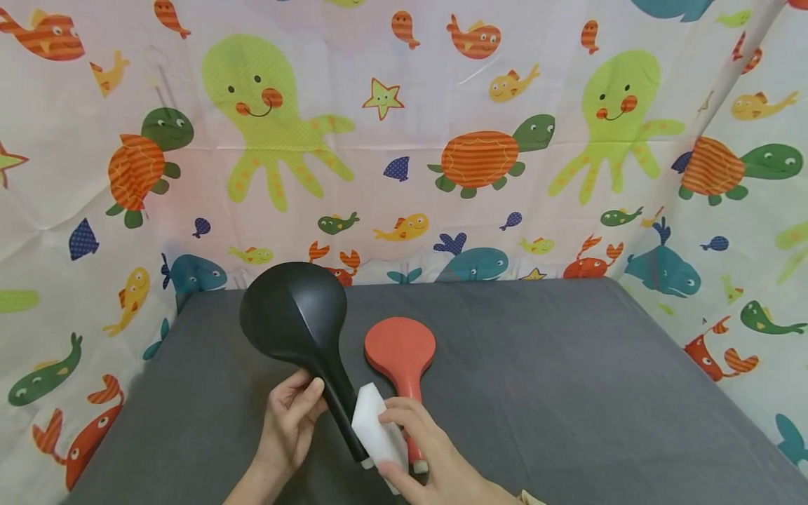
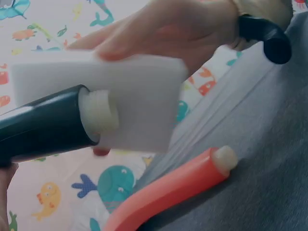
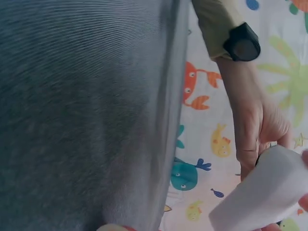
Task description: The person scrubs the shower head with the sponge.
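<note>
A black handheld shower head (image 1: 294,308) is tilted with its round back up; my left hand (image 1: 289,418) grips its handle from the left. The handle's end carries a pale threaded connector (image 2: 100,113). Between thumb and fingers my right hand (image 1: 432,449) holds a white sponge block (image 1: 379,429), right at the lower part of the black handle. In the left wrist view the sponge overlaps the space behind the connector. A red shower head (image 1: 400,345) lies on the grey cloth just right of the black one, its handle end partly behind the right hand.
Grey cloth (image 1: 536,379) covers the table. A white curtain (image 1: 353,175) printed with sea animals hangs behind it and along both sides. A dark strap-mounted device (image 3: 243,42) sits on the left wrist.
</note>
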The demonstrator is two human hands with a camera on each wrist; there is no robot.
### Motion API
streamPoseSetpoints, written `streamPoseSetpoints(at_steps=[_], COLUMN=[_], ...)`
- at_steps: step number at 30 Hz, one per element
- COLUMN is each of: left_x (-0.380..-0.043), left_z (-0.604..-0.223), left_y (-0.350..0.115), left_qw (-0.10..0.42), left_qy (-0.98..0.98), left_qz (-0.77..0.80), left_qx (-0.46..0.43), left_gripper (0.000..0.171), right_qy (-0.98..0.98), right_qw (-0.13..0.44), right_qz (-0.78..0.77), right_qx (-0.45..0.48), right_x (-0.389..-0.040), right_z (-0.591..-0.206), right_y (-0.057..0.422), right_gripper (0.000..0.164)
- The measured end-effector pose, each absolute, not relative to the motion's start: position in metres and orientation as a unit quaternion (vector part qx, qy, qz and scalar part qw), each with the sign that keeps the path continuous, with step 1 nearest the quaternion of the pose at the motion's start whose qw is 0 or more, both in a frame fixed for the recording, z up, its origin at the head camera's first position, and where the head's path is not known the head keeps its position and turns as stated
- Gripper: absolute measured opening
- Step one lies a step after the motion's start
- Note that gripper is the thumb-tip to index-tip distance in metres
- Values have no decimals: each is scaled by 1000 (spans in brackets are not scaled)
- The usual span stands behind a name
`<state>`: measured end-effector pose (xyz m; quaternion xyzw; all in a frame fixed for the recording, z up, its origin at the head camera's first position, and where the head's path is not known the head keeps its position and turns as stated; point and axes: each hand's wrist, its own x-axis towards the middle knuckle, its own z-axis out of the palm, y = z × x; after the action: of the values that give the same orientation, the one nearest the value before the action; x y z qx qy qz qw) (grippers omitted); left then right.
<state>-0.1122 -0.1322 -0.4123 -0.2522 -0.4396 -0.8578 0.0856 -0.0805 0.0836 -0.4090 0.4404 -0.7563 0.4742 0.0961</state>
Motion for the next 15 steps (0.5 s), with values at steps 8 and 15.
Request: streamPoseSetpoints(at_steps=[8, 15], left_x=[-113, -115], left_z=[-417, -417], left_y=[-130, -131], left_qw=[94, 60], left_qy=[-457, -480], left_qz=[-853, -841], left_qx=[-234, -242], left_gripper=[32, 31], right_qy=[-771, -771], right_qw=[270, 265], right_qz=[235, 218], right_qx=[527, 537], right_x=[-71, -73], right_z=[-415, -416], right_y=[74, 79], right_gripper=[32, 36])
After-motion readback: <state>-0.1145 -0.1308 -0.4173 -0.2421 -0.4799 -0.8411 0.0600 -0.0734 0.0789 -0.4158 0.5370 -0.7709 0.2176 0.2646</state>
